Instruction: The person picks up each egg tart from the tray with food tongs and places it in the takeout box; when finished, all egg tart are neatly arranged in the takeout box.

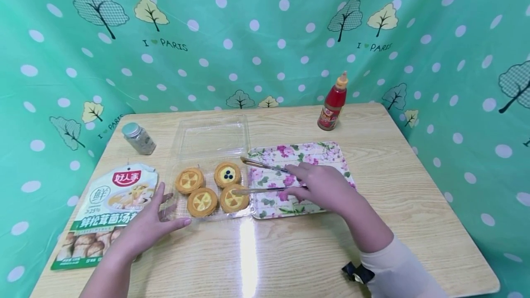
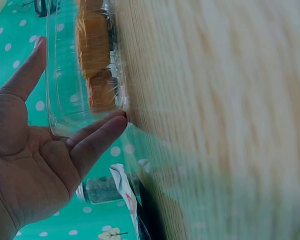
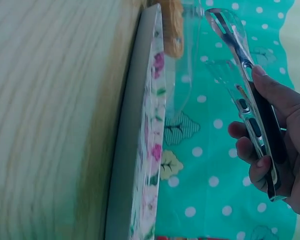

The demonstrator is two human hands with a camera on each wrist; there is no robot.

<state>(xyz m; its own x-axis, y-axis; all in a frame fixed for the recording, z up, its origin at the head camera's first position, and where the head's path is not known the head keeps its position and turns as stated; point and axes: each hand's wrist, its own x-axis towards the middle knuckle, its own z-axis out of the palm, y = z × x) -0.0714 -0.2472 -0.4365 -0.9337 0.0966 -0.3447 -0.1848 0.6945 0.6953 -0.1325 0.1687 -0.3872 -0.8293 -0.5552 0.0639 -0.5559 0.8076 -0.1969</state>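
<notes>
Tarts [image 1: 202,202], four of them, sit in a clear box [image 1: 223,217] left of the middle of the table [image 1: 290,256], two at the back and two at the front. At the far left a packet [image 1: 107,215] lies on the table, printed with mushrooms and partly covered by the left forearm. Behind it stands a jar [image 1: 139,139] with a green cap. Next comes the left hand [image 1: 151,226], thumb and fingers spread, at the near left corner of the box; in the left wrist view its fingertips touch the bottom edge. The lid [image 1: 213,134] is folded open towards the back. Three tarts show a pale wedge pattern; the back right one bears three dark berries. Over the right side of the box reach the tongs [image 1: 265,165], their two arms apart, one tip above the front right tart, the other by the berry tart, with nothing between them. A flowered tray [image 1: 331,155] lies just beside the box; whether the two touch cannot be told. Above the tray the right hand [image 1: 320,185] grips the tongs, thumb on one arm and fingers curled round the other. Behind the tray, towards its right end, a red sauce bottle [image 1: 332,107] stands upright.
</notes>
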